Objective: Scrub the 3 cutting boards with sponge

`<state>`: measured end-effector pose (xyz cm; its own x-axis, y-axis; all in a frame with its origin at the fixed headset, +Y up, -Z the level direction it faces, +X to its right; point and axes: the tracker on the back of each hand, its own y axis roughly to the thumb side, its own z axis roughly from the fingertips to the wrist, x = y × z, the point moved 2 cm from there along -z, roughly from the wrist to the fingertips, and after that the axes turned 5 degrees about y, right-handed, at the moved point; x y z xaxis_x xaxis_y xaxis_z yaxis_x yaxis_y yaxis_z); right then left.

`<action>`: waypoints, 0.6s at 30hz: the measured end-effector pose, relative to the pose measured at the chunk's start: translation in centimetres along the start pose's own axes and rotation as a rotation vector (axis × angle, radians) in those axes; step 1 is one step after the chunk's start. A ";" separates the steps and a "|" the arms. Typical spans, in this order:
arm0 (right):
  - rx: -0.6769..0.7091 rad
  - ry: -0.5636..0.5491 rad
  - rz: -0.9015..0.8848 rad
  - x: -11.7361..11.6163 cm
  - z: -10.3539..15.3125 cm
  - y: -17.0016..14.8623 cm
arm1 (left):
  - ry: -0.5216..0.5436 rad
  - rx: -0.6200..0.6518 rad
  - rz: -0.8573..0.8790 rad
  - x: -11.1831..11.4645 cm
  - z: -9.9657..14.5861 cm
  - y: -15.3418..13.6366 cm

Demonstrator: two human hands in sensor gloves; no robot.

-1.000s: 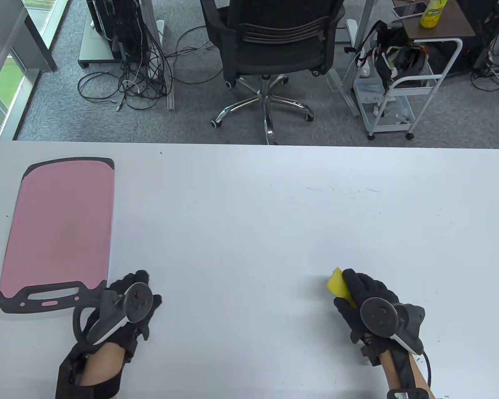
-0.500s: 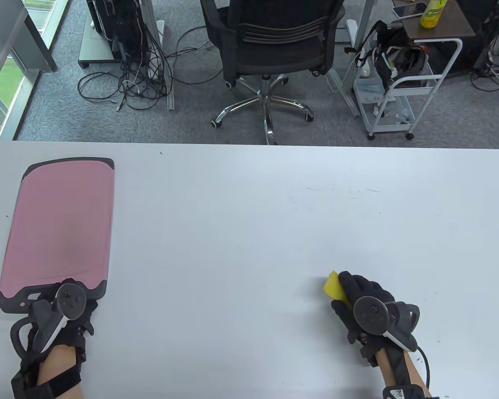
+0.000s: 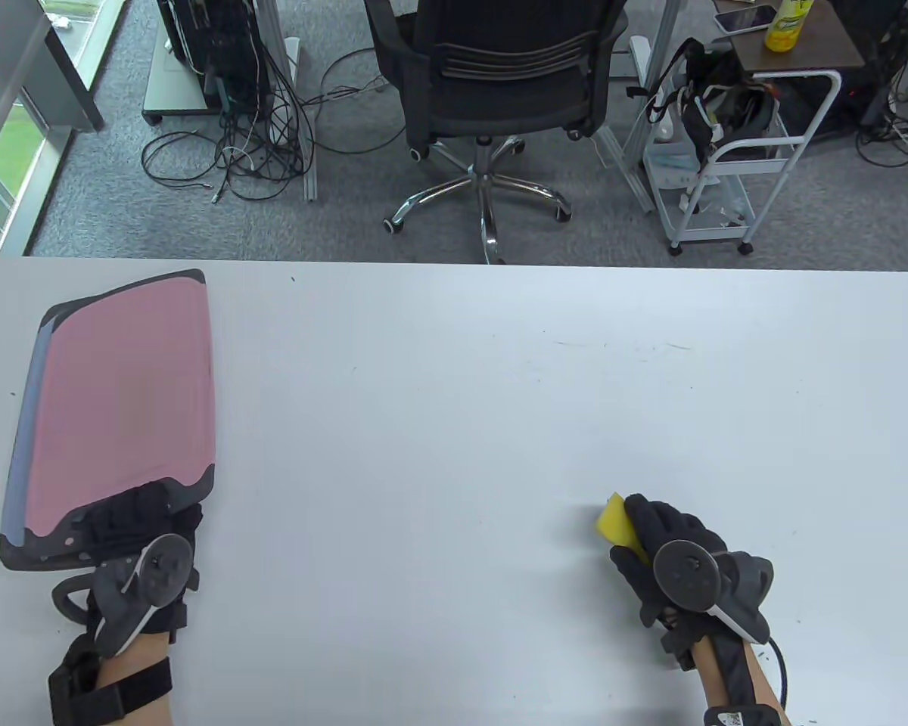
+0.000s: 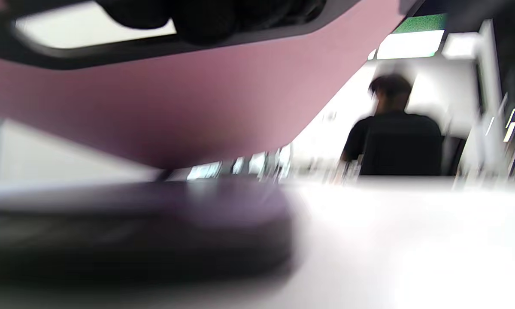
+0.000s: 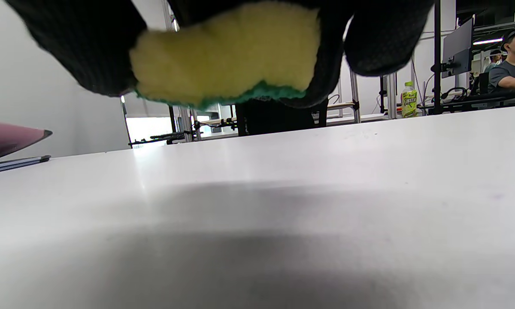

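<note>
Your left hand (image 3: pixel 140 541) has its fingers (image 3: pixel 132 503) curled round the handle end of the pink cutting board (image 3: pixel 121 393), tilting it up off a blue-grey board (image 3: pixel 23 446) beneath, at the counter's (image 3: pixel 454 393) left side. Your right hand (image 3: pixel 670 556) sits palm down near the front right, fingers (image 5: pixel 90 47) clamped on the yellow sponge (image 3: pixel 615 522), held just above the counter.

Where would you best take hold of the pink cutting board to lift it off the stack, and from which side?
By its dark handle end with the slot, from the near edge. The left hand already grips the pink cutting board there, tilting it off the board beneath.
</note>
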<state>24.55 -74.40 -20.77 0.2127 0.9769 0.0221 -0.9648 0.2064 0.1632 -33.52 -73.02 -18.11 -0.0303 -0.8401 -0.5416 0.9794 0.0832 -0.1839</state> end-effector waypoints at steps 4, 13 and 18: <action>-0.002 -0.013 -0.009 0.4 0.2 -0.2 | 0.096 -0.197 0.433 -1.8 0.9 -0.2; 0.006 -0.009 -0.007 0.5 0.3 -0.2 | -0.025 -0.515 1.156 -2.0 2.1 -2.2; 0.011 -0.030 -0.027 1.0 0.5 -0.1 | -0.639 -0.610 1.302 1.6 2.4 -0.3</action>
<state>24.91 -73.46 -20.31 0.2434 0.9688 0.0466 -0.9569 0.2320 0.1748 -33.37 -75.65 -16.94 0.9775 -0.0872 -0.1922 0.0346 0.9645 -0.2619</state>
